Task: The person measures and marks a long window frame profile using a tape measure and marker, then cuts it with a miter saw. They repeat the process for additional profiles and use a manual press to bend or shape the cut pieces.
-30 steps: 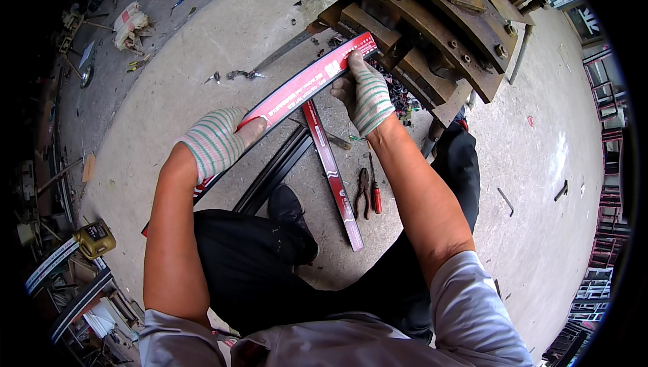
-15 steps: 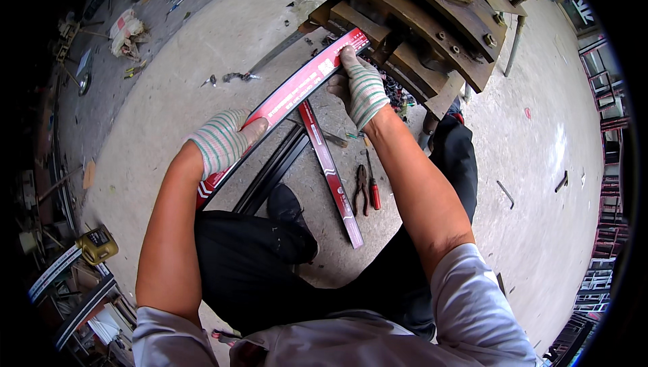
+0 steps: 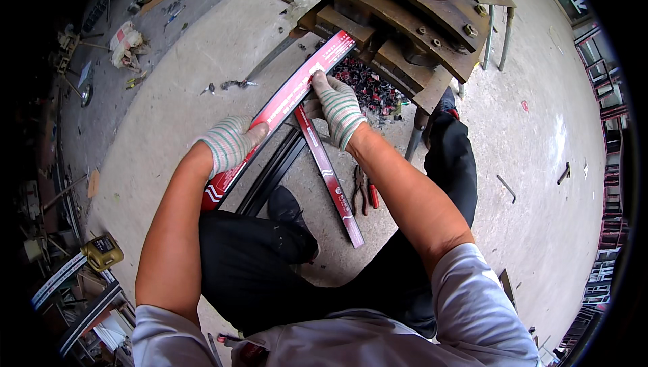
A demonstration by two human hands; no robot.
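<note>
A pale concrete floor (image 3: 169, 117) carries everything here. A second red strip (image 3: 329, 175) lies flat on it, running from near the rusty machine base (image 3: 405, 23) toward the person's knees, with dark metal bars (image 3: 270, 171) just beside it on its left. Red-handled pliers (image 3: 364, 191) lie just to its right. A heap of small dark and red offcuts (image 3: 368, 83) sits under the machine's edge. A long grey flat bar (image 3: 270, 60) lies at an angle further out, with small metal bits (image 3: 229, 85) at its near end. A crumpled bag (image 3: 127, 42) rests at the far left, and a short dark rod (image 3: 506, 188) lies well apart on the right.
</note>
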